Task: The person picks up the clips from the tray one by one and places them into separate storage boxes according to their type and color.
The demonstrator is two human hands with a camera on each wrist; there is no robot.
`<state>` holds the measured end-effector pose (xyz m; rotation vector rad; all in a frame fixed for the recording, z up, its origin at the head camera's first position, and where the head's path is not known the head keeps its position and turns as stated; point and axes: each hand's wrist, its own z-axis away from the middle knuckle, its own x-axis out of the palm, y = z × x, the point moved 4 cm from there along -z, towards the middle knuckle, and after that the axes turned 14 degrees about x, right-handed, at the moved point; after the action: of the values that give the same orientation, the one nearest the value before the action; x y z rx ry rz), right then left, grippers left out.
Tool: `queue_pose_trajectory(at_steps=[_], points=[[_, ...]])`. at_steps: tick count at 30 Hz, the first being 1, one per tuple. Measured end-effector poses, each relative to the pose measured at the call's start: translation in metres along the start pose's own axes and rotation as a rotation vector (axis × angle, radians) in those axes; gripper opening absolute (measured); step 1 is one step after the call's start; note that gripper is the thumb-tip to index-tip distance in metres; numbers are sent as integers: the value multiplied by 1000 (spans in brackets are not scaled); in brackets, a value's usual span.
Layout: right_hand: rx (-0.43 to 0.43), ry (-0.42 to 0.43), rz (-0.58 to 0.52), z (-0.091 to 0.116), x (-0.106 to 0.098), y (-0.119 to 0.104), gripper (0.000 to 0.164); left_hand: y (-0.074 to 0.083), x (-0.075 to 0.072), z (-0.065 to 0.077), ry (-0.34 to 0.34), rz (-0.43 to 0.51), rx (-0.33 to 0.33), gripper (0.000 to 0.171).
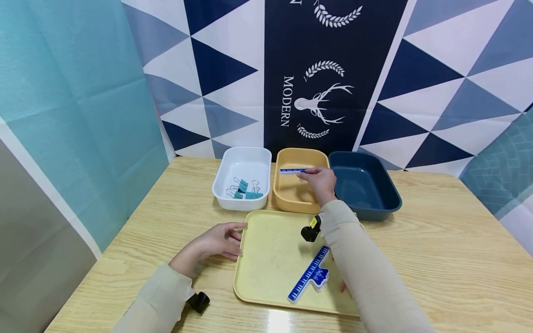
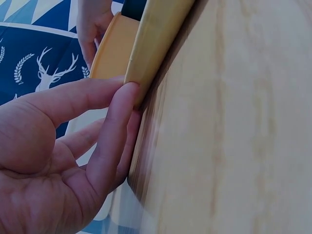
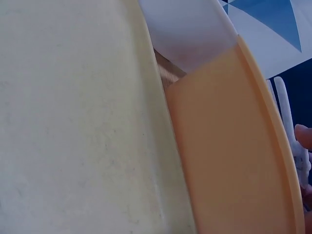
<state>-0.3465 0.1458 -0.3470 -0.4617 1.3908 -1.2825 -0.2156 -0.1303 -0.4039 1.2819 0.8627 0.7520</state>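
Observation:
Over the yellow-orange bin [image 1: 289, 196], my right hand [image 1: 322, 181] pinches a blue-and-white clip with a piano-key pattern [image 1: 291, 171]. Its pale edge [image 3: 285, 102] shows past the bin's rim in the right wrist view. A similar clip [image 1: 308, 275], with a blue shaped handle, lies on the pale yellow tray [image 1: 266, 259]. My left hand [image 1: 218, 240] holds the tray's left rim; in the left wrist view the digits [image 2: 112, 131] meet at the tray edge [image 2: 151, 44]. My right forearm hides part of the tray, where small reddish bits peek out.
Left of the yellow-orange bin stands a white bin [image 1: 241, 159] holding several teal binder clips [image 1: 243, 187]. To its right is a dark blue bin [image 1: 362, 185]. All stand on a wooden table [image 1: 449, 240] before a patterned cloth backdrop [image 1: 233, 78].

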Motion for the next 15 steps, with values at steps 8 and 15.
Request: queue_pose_trajectory(at_steps=[8, 15], points=[[17, -63, 40, 4, 2, -2, 38, 0, 1, 0, 14, -6, -10, 76], [-5, -59, -4, 11, -7, -8, 38, 0, 1, -1, 9, -1, -6, 76]])
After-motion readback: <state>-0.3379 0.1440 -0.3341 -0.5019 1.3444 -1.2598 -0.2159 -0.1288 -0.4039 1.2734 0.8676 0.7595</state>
